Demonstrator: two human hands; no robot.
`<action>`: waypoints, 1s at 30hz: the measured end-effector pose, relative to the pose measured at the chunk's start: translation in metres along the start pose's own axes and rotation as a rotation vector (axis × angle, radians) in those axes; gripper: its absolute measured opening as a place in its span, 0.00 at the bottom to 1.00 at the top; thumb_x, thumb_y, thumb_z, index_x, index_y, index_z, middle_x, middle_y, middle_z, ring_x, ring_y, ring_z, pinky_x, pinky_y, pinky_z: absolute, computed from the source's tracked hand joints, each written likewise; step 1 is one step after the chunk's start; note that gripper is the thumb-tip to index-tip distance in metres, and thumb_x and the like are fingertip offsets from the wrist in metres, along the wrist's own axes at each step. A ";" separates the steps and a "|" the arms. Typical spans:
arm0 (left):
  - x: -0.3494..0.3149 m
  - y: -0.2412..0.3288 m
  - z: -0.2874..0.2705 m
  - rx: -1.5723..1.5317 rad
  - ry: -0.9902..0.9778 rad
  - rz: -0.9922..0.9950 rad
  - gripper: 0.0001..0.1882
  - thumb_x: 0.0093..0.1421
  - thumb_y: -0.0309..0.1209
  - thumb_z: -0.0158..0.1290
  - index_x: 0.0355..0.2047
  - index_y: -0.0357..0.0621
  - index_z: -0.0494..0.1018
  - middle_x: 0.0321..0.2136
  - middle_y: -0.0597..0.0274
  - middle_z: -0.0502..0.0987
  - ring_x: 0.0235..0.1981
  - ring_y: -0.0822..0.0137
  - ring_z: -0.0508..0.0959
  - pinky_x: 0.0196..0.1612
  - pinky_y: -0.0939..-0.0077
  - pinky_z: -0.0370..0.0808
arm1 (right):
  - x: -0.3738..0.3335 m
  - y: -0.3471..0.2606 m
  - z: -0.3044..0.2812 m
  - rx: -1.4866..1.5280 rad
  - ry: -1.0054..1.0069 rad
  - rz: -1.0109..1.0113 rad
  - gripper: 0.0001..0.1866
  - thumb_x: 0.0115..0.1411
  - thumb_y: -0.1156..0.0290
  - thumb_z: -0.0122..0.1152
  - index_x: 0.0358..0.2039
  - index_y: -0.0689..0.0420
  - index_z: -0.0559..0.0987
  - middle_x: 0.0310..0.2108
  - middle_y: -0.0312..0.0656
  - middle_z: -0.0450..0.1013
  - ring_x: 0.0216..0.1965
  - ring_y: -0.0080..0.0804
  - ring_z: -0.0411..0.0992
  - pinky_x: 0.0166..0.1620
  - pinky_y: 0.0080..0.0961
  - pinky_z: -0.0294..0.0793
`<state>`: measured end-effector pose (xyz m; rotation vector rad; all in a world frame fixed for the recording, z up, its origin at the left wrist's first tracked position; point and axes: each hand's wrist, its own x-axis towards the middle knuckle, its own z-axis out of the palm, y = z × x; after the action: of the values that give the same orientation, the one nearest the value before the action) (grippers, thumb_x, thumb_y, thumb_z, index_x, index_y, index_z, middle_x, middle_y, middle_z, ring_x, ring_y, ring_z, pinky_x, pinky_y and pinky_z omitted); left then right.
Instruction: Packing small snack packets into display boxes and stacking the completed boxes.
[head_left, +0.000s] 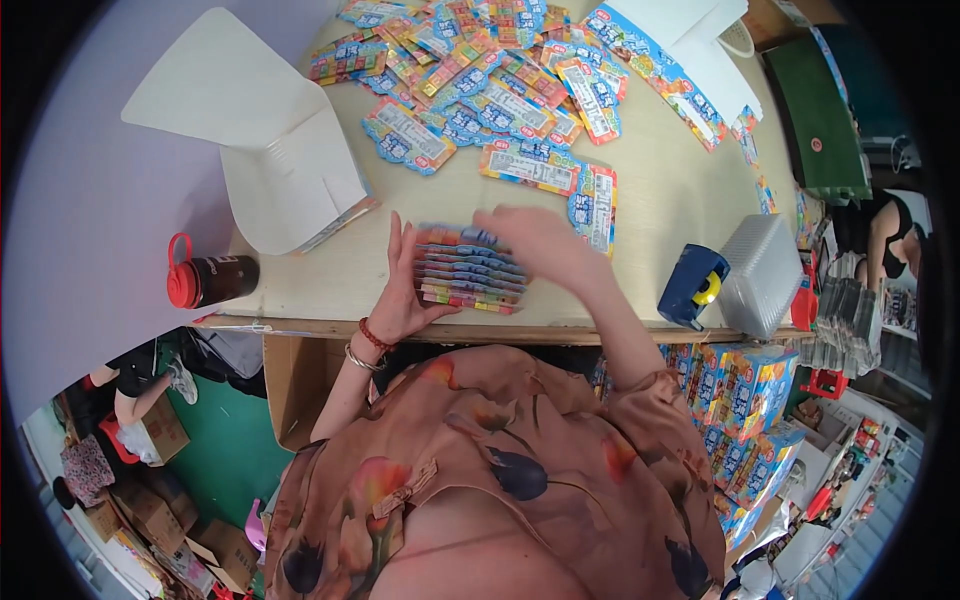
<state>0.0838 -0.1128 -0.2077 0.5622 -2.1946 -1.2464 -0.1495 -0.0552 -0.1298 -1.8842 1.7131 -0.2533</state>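
A row of colourful flat blister packs (470, 270) stands overlapped on the table right in front of me. My left hand (402, 285) grips the row at its left end, thumb along the near edge and fingers up the far side. Over the far right corner of the row reaches my right hand (545, 243), its fingers blurred, so whether they hold a pack is unclear. Beyond lies a loose heap of similar packs (510, 105). One single pack (593, 205) rests just past my right hand, and another (408, 135) lies farther off to the left.
An open white carton (290, 185) stands at the left, with a black bottle with a red lid (212, 280) nearer. At the right are a blue tape dispenser (692, 285), clear plastic trays (760, 275) and printed card sheets (665, 75). Printed boxes (745, 390) are stacked below the table edge.
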 end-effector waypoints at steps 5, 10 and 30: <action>-0.001 0.006 -0.004 0.015 -0.099 -0.089 0.63 0.35 0.35 0.74 0.67 0.47 0.44 0.59 0.45 0.54 0.54 0.50 0.64 0.57 0.60 0.65 | -0.017 0.002 0.012 0.171 0.032 0.058 0.21 0.58 0.67 0.56 0.53 0.51 0.69 0.45 0.49 0.72 0.43 0.50 0.72 0.43 0.38 0.72; 0.007 0.010 -0.009 0.330 -0.202 -0.018 0.53 0.35 0.36 0.72 0.61 0.46 0.56 0.52 0.49 0.62 0.52 0.49 0.65 0.57 0.63 0.63 | -0.046 0.046 0.046 -0.531 0.861 0.476 0.23 0.60 0.68 0.52 0.56 0.57 0.67 0.45 0.51 0.72 0.43 0.48 0.73 0.48 0.43 0.70; 0.008 0.007 -0.010 -0.032 -0.229 -0.116 0.59 0.39 0.30 0.71 0.67 0.46 0.45 0.57 0.47 0.56 0.57 0.49 0.62 0.58 0.64 0.66 | -0.001 0.080 0.051 -0.019 1.101 0.472 0.19 0.52 0.66 0.65 0.43 0.61 0.76 0.30 0.45 0.76 0.33 0.41 0.73 0.40 0.33 0.71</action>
<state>0.0829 -0.1206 -0.1955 0.5649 -2.3516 -1.4678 -0.1920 -0.0404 -0.2133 -1.3034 2.7699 -1.2396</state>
